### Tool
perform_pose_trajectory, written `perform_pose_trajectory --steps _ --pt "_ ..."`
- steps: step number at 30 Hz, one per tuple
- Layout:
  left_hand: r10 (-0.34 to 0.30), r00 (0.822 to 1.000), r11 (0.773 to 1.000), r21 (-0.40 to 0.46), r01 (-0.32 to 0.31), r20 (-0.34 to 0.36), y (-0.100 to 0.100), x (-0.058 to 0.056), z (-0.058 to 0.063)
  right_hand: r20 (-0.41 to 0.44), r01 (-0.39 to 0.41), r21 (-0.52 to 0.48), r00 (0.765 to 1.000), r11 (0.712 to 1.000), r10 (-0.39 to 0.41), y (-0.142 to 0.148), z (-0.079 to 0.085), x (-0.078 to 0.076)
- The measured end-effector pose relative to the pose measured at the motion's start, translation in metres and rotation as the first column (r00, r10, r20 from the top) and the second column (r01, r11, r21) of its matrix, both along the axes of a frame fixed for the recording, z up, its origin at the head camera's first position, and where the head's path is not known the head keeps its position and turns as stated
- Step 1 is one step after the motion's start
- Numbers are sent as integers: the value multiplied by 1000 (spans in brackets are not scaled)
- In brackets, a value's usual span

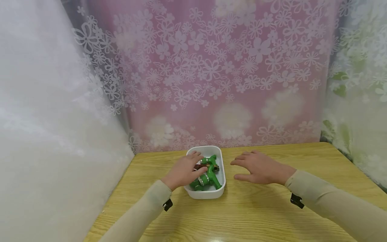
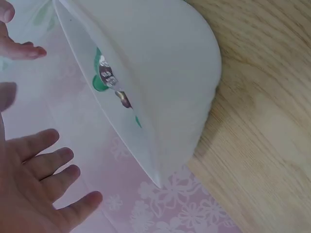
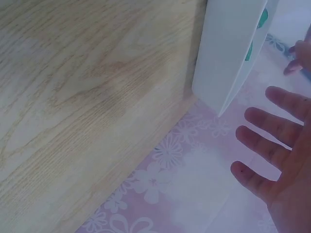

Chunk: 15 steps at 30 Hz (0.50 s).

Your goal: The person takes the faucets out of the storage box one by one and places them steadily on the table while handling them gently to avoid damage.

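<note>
A white plastic tub (image 1: 224, 174) with rounded corners stands on the table and holds several green tap-like pieces (image 1: 214, 178) with silver bands. Among them, a brass-coloured end (image 1: 216, 167) shows. My left hand (image 1: 185, 170) is over the tub's left side, fingers spread and grasping nothing; it hides part of the contents. In the left wrist view, its fingers are extended above the tub's rim (image 2: 116, 131). My right hand (image 1: 260, 168) hovers to the right of the tub, fingers stretched towards it and holding nothing. Its spread fingers also appear in the right wrist view, apart from the tub's wall (image 3: 223, 53).
The wood-grain table (image 1: 254, 215) extends around the tub. Behind its far edge hangs a pink flowered curtain (image 1: 229, 84). A whitish sheet (image 1: 60, 134) closes off the left side, and a green-and-white flowered one (image 1: 359, 101) the right.
</note>
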<state>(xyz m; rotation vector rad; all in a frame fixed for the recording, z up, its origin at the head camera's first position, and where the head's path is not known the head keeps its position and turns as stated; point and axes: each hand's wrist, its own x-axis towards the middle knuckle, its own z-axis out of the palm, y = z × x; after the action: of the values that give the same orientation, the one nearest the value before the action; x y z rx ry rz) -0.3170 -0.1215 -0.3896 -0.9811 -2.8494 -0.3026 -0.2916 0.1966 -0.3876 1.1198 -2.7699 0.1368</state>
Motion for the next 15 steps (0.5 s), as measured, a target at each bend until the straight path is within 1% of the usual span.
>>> perform_pose_trajectory --steps 2,4,6,8,12,15 --pt "32 999 999 41 -30 -28 -2 -2 -1 -12 -2 5 1000 1000 2 -1 0 0" --pt "75 996 995 67 -73 -41 -5 -4 -2 -18 -7 5 1000 1000 7 -2 1 -1" --pt "118 992 991 75 -114 -50 -7 -8 -4 -24 -13 7 1000 1000 14 -4 1 -1" --pt "152 987 986 72 -148 -52 -10 -11 -7 -32 -21 14 999 1000 21 -5 1 -2" --pt "197 980 979 56 -195 -32 -14 -19 -13 -57 -36 29 998 999 37 -8 1 -5" --pt "225 974 974 3 -225 -15 -17 -25 -21 -69 -50 38 996 998 53 -12 1 -6"
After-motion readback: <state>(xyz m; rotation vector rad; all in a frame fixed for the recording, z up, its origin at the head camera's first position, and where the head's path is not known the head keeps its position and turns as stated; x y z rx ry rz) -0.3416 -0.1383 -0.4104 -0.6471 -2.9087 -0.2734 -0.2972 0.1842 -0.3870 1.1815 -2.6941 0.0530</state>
